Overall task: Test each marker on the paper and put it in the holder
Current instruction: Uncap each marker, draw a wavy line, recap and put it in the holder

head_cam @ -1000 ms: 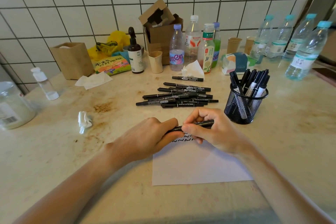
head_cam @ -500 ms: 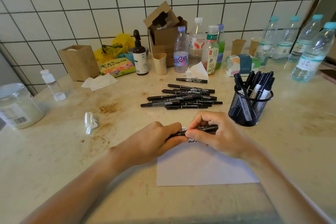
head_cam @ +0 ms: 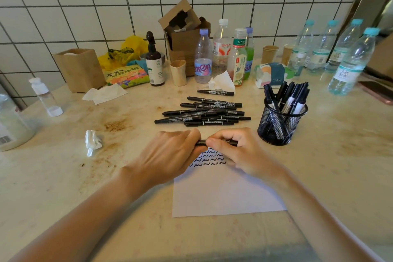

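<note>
A: From the head camera, how does the marker [head_cam: 217, 142] lie?

B: Its long axis runs left to right, close to level, just above the top edge of the paper [head_cam: 225, 193]. The right end juts out past the right hand's fingers toward the mesh holder [head_cam: 281, 122]; the left end is buried in the left hand. I cannot tell which end carries the tip.

A: And the hands?

B: The left hand [head_cam: 168, 155] has its fingers curled round the marker's left part, knuckles up. The right hand [head_cam: 240, 151] grips the right part, thumb underneath and fingers wrapped over the top. The two hands nearly touch, with only a short black stretch of barrel showing between them.

A: Where does that put the marker relative to everything else?

B: Between the hands, over the rows of black squiggles [head_cam: 209, 158] at the top of the sheet. Beyond it on the table [head_cam: 63, 176] lies the pile of loose markers [head_cam: 204, 112], mostly pointing left-right as well. The holder stands just right of the right hand, with several markers upright in it, leaning.

A: Anything else nearby?

B: A crumpled tissue [head_cam: 92, 141] left of the left hand, and water bottles [head_cam: 348, 61] along the tiled wall at the far right.
</note>
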